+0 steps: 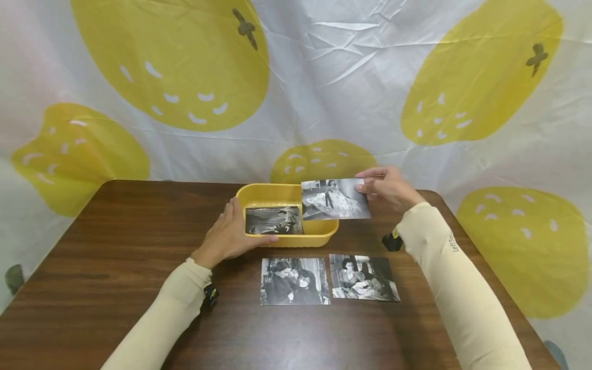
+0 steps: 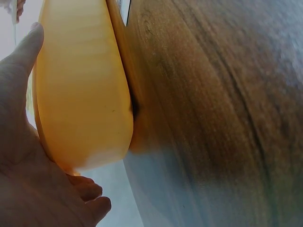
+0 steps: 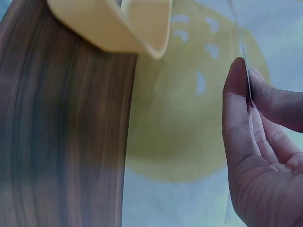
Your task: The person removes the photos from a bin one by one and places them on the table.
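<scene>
My right hand (image 1: 386,187) pinches a black-and-white photo (image 1: 335,200) by its right edge, between thumb and fingers. This photo, of a figure in a wide gown, is held over the right part of a yellow plastic tray (image 1: 296,240). In the right wrist view the held photo (image 3: 245,52) shows edge-on. My left hand (image 1: 228,231) grips the tray's left end, thumb along the front rim and fingers round the side; the left wrist view shows that hand (image 2: 47,184) against the tray wall (image 2: 85,90). Another photo (image 1: 273,221) lies inside the tray.
On the brown wooden table (image 1: 139,288), in front of the tray, lie two more black-and-white photos, one with embracing people (image 1: 295,281) and one with a seated person (image 1: 364,277). Behind the table hangs a white cloth (image 1: 333,103) printed with yellow fruit.
</scene>
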Tool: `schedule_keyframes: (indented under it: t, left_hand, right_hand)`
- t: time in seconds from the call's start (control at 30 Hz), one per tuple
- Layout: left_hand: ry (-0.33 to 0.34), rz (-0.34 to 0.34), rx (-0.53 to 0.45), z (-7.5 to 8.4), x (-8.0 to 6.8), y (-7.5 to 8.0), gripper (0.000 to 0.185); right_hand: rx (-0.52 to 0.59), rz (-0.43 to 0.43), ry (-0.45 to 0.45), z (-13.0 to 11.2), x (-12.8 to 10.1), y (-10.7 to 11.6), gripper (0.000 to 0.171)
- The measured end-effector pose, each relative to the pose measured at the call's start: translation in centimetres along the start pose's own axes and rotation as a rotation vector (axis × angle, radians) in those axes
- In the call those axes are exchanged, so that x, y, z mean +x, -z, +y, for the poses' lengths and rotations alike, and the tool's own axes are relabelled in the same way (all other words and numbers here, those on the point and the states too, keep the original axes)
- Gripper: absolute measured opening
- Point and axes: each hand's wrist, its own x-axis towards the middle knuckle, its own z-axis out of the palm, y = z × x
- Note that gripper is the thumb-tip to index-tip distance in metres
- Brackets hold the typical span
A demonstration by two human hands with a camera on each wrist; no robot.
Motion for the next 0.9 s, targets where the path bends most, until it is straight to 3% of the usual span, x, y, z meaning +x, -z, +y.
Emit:
schedule_keyframes:
  t: [0.23,0.63,0.9]
  left_hand:
    - [0.000,0.003,0.009,-0.1,0.1,0.1,0.142]
    - [0.002,-0.010,0.009,-0.3,-0.1,0.5,0.143]
    - [0.001,-0.003,0.013,-0.3,-0.1,0.4,0.141]
  right_hand:
    - [-0.027,0.013,-0.014,2.2,-2.6,3.3,0.053]
    - [-0.087,0.021,-0.023,8.7,-6.6,8.1,0.052]
    - [-0.040,-0.005,-0.069,12.4,-8.7,9.9,0.043]
